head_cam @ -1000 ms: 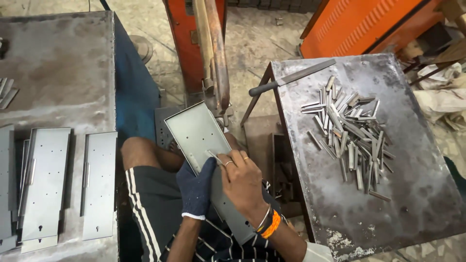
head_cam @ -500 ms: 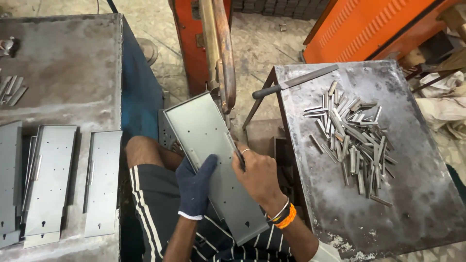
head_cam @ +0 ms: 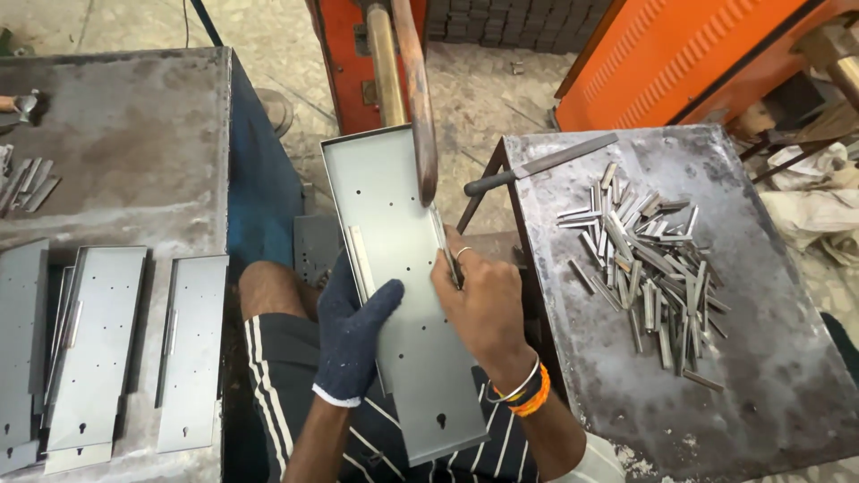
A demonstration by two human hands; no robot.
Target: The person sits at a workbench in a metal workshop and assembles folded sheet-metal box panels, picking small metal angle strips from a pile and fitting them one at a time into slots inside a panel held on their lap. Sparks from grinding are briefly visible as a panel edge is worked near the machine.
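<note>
A long grey sheet-metal panel point(head_cam: 400, 268) with small holes and a keyhole slot lies over my lap, its far end under the tip of a copper-coloured welding arm point(head_cam: 414, 98). My left hand point(head_cam: 352, 326), in a dark blue knit glove, grips the panel's left edge beside a small metal strip lying on it. My bare right hand point(head_cam: 483, 300) presses a thin metal strip point(head_cam: 445, 250) against the panel's right edge; a ring and orange bangles are on it.
A steel table point(head_cam: 769, 358) on the right carries a heap of several small metal strips point(head_cam: 644, 259) and a file point(head_cam: 537, 165). On the left table point(head_cam: 125, 152) lie finished grey panels point(head_cam: 98, 344). An orange machine body point(head_cam: 680, 54) stands behind.
The panel has been pushed forward, its far end now under the welding arm tip. Both hands moved forward with it, keeping their grips.
</note>
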